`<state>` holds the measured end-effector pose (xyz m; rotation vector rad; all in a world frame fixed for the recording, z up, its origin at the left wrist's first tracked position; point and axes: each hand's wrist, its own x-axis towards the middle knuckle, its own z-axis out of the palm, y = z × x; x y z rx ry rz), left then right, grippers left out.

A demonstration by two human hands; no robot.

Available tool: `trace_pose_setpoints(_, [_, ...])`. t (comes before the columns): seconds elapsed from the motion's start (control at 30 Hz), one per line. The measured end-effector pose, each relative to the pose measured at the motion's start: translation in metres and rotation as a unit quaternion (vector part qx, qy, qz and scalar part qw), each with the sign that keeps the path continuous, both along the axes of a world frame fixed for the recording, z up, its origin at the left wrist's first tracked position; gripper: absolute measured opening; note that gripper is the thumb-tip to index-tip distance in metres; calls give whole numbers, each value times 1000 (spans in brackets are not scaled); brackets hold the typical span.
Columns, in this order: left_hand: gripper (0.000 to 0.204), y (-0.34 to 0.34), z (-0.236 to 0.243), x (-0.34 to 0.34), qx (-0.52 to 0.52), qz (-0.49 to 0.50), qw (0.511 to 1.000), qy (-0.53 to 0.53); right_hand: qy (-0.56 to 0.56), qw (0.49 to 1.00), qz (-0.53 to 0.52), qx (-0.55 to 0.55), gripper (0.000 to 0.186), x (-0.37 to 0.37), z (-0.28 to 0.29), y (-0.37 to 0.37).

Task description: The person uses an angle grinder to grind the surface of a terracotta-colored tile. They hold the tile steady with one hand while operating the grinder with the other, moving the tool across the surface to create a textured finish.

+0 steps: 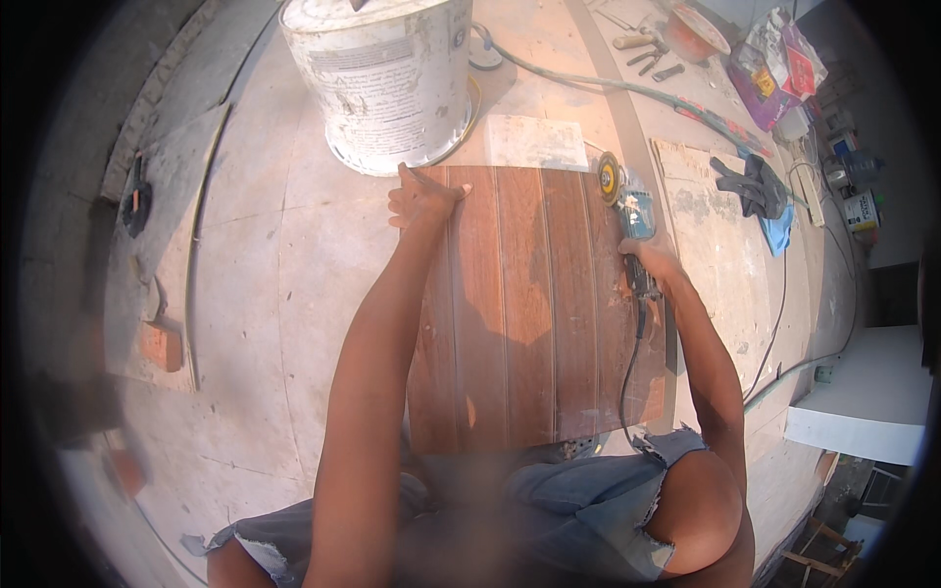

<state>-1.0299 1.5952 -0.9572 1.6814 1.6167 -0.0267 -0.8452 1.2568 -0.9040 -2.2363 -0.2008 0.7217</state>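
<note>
One wood-grain tile (534, 304) lay on the dusty concrete floor (265, 323), pressed flat under the open left hand (421, 196); one angle grinder (627, 220) was clenched in the right hand (649, 260) at its far-right edge, one white bucket (382, 78) just beyond.

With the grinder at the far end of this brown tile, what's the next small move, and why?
Probably draw the blue angle grinder toward the body along the brown wood-look tile's right edge: its disc sits at the far corner, the right hand grips it, and the left hand pins the tile.
</note>
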Motion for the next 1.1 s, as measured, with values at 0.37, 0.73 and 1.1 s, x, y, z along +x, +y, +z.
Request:
trace_pose_setpoints(0.37, [134,0,-3,1,6,-4,1000,0,-47,999,13,-6,43,-1,-8,-12])
trace_pose_setpoints(0.73, [131,-1,4,-2,-4,-3,1000,3,-43,998,23,-41,41,-6,-10,-16])
trace_pose_setpoints(1.1, [133,-2,0,-4,8,7,1000,-7,28,999,0,-33,38,-12,-7,-17])
